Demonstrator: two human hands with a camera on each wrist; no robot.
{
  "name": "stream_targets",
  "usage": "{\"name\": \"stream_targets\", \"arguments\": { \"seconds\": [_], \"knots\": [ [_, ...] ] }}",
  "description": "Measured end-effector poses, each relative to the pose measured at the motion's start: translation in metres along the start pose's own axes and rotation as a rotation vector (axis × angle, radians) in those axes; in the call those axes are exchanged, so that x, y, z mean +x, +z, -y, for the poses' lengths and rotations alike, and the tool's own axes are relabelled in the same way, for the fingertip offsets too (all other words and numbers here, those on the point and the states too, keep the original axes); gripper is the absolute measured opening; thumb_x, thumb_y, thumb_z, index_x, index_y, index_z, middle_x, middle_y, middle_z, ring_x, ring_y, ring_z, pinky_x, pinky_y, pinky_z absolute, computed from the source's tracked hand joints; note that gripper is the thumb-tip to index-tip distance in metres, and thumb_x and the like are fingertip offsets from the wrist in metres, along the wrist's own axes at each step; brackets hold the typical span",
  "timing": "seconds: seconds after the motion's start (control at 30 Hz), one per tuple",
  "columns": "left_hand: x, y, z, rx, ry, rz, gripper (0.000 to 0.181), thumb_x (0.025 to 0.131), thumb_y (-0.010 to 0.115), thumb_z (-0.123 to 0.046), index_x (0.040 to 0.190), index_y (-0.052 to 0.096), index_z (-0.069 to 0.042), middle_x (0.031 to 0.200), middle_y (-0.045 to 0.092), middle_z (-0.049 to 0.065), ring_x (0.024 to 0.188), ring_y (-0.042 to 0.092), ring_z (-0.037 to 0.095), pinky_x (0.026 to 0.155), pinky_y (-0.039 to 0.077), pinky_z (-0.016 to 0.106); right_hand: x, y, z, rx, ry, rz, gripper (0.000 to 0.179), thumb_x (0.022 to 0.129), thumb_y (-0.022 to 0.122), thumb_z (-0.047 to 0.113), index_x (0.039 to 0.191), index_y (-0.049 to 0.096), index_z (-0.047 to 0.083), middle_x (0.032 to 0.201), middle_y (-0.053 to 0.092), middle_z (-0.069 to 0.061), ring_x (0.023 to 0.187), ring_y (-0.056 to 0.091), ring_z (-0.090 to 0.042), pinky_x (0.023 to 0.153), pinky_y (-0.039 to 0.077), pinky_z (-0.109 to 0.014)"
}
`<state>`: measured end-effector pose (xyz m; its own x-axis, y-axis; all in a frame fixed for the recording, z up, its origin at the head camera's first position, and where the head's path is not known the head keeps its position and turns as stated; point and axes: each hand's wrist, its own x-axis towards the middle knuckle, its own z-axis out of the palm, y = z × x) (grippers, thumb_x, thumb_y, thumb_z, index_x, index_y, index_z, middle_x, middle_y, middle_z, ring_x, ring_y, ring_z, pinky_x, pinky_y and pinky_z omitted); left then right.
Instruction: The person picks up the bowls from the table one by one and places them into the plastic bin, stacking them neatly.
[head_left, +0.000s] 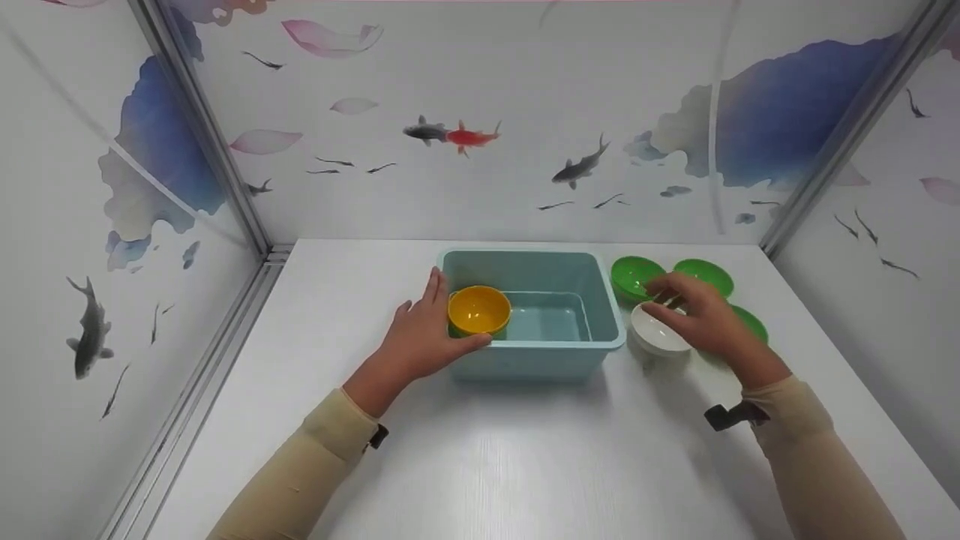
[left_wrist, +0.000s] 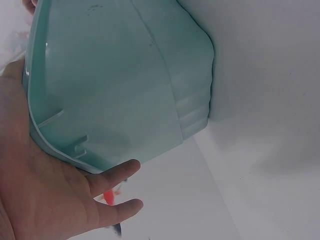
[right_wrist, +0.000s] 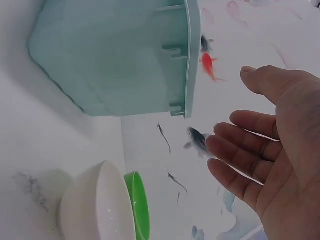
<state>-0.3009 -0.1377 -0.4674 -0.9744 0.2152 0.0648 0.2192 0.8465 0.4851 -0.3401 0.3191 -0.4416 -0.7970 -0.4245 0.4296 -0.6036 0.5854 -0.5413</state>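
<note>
A light teal plastic basin (head_left: 536,364) stands in the middle of the table. Inside it at the left sits a yellow bowl (head_left: 478,309), with a green edge showing beneath. My left hand (head_left: 424,337) rests on the basin's left front corner, thumb along the front rim and fingers at the left side. Over a white bowl (head_left: 660,334) to the basin's right is my right hand (head_left: 694,311). In the right wrist view that hand (right_wrist: 272,135) has loosely bent fingers and holds nothing; the white bowl (right_wrist: 95,205) lies apart from it.
Around the white bowl are three green bowls: one behind it (head_left: 636,277), one farther back right (head_left: 705,276) and one partly hidden by the right hand (head_left: 750,324). White panels printed with fish (head_left: 577,165) enclose the white table (head_left: 480,465) at back and sides.
</note>
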Motion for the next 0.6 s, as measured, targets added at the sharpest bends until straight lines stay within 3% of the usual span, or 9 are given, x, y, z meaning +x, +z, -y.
{"name": "stream_targets", "arguments": {
  "seconds": [0.3,0.6],
  "knots": [
    [0.000,0.000,0.000,-0.007,-0.002,-0.004,0.139,0.087,0.063,-0.092,0.178,0.006,-0.004,0.186,0.001,0.013,0.165,0.032,0.036,0.131,0.020,0.065,-0.028,-0.001,-0.011,-0.006,0.071,-0.025,0.024,0.103,0.080,0.007,0.125,0.074,0.001,0.115,0.077,-0.015,0.100,0.071,-0.014,0.085,0.054,-0.016],
    [-0.001,-0.001,0.000,0.012,0.011,-0.006,0.138,0.088,0.060,-0.093,0.177,0.007,-0.002,0.185,0.003,0.015,0.164,0.034,0.037,0.130,0.022,0.066,-0.039,-0.004,-0.015,-0.019,0.108,-0.031,0.023,0.103,0.080,0.009,0.124,0.074,0.000,0.114,0.077,-0.012,0.100,0.071,-0.017,0.086,0.054,-0.016]
  ]
}}
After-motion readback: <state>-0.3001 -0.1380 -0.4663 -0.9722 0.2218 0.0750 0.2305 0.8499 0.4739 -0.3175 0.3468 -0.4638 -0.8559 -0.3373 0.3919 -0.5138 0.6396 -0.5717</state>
